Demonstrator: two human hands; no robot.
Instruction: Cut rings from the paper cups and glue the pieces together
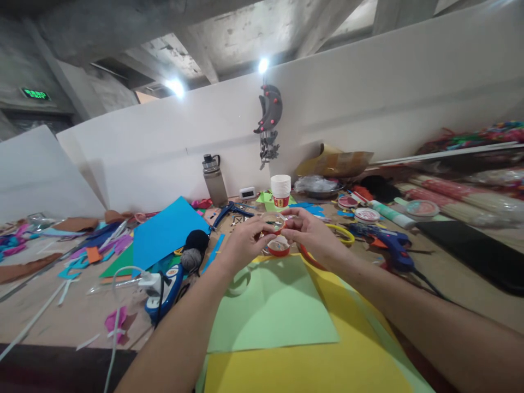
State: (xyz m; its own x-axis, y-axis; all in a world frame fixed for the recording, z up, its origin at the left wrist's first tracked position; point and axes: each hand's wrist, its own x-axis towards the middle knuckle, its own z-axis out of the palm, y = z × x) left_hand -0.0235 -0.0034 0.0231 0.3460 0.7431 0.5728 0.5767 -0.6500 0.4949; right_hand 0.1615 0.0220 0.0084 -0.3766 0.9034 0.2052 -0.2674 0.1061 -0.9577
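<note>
Over the far edge of a light green paper sheet (274, 305), both my hands hold a small, shallow red-banded ring (273, 222) between them. My left hand (248, 237) closes on its left side with bent fingers. On the opposite side, my right hand (308, 230) pinches it between thumb and fingers. The fingers cover part of the ring, and what it is made of is unclear. Just below it is a second red-and-white ring (279, 246), near the paper's edge. A yellow sheet (295, 371) lies under the green one.
Stacked paper cups (280, 188) and a grey bottle (214, 180) stand behind. At left are a blue sheet (167, 234), a power strip (166, 295) and yarn balls (192, 254). A blue glue gun (393, 248) and a black phone-like slab (470, 251) lie at right.
</note>
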